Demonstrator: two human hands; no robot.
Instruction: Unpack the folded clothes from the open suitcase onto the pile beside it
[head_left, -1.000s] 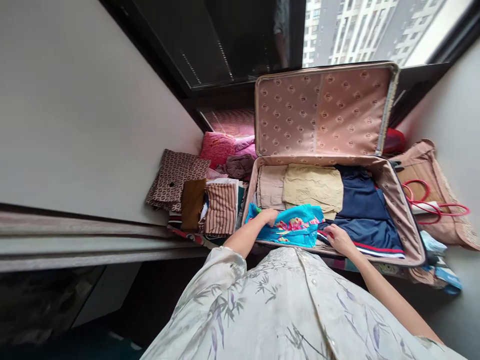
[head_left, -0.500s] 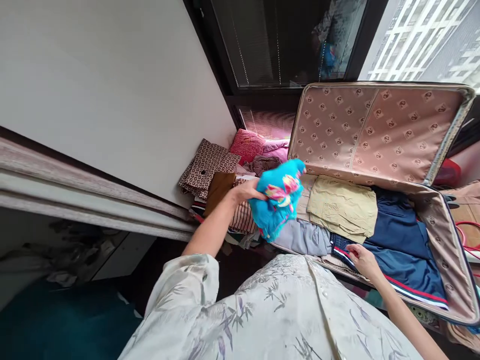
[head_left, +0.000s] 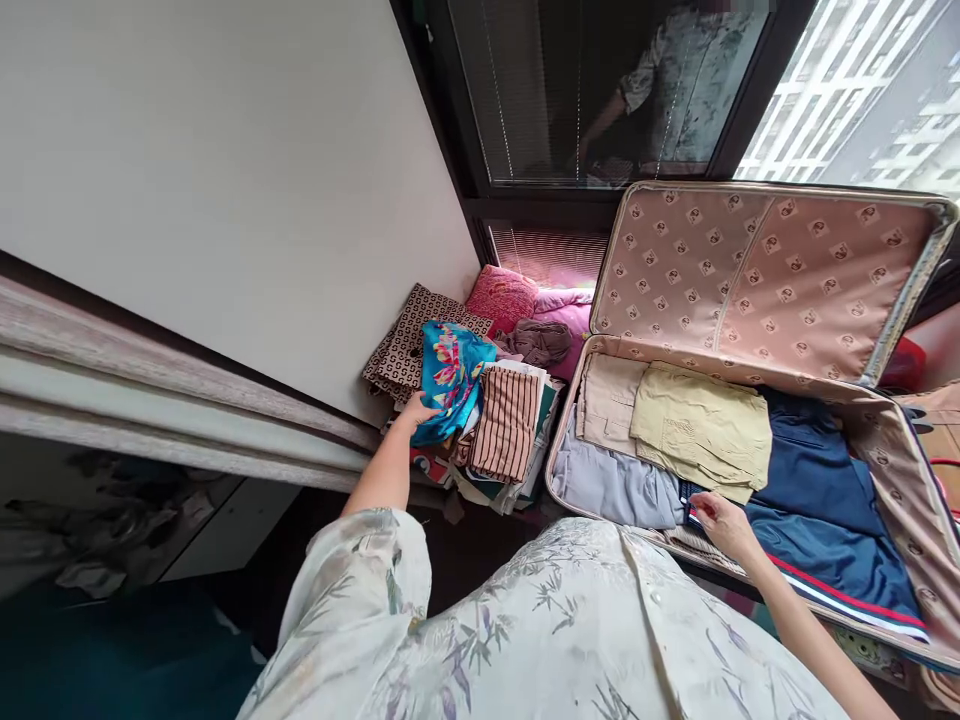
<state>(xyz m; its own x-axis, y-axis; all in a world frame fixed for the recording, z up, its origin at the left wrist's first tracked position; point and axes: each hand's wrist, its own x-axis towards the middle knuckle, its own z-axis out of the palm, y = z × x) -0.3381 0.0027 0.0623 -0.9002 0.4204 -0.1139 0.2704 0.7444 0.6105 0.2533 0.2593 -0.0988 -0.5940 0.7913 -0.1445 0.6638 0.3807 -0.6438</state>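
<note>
Blue cloth [head_left: 452, 365], eleven o'clock; suitcase [head_left: 675, 260], one o'clock.
My left hand [head_left: 416, 410]: on cloth, grip I cannot tell. Right hand [head_left: 721, 522]: half-curled at navy clothes [head_left: 811, 450], hold unclear.

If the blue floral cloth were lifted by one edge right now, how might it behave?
The blue floral cloth would probably flop, since it drapes in soft folds. It looks thin, so likely light. Lying loosely creased at the left hand, it may unfold when raised.
</note>
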